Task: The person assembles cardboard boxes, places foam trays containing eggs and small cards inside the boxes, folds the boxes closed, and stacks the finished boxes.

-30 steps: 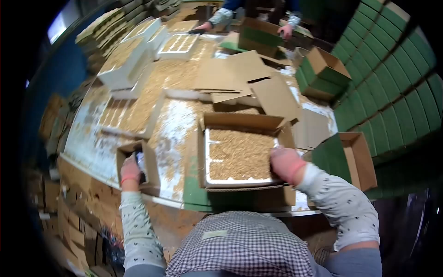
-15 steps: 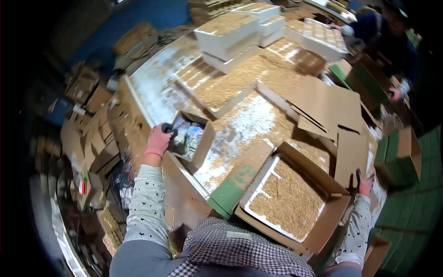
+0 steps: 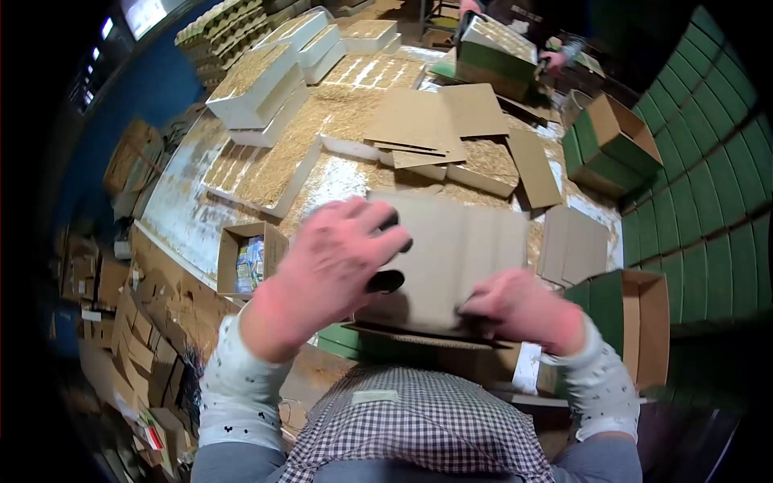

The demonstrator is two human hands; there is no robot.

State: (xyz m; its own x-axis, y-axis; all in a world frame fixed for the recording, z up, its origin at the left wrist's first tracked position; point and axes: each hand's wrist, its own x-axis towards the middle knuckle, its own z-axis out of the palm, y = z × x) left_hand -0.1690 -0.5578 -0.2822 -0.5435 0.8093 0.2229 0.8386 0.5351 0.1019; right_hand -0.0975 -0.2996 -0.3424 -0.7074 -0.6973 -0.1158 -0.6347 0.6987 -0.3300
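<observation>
A flat cardboard sheet (image 3: 475, 233) covers the box in front of me, hiding its filling. Over the sheet's left part is my left hand (image 3: 334, 262), in a pink glove with dark fingertips, its curled fingers apart and nothing visible between them. At the sheet's near right part, my right hand (image 3: 527, 310) has its fingers pressed together on the cardboard. A small open carton (image 3: 278, 245) holding colourful packets (image 3: 250, 264) stands to the left, beyond my left forearm.
Loose cardboard sheets (image 3: 415, 121) lie farther back. White trays (image 3: 262, 105) with tan filling are stacked at the back left. Green boxes (image 3: 692, 209) form a wall on the right. A co-worker's hand (image 3: 554, 60) is beside a green box (image 3: 491, 72) at the back.
The cardboard sheet now covers the filled box, which was uncovered before. My left hand has left the small carton and moved over the sheet; my right hand has come to it. The view has turned.
</observation>
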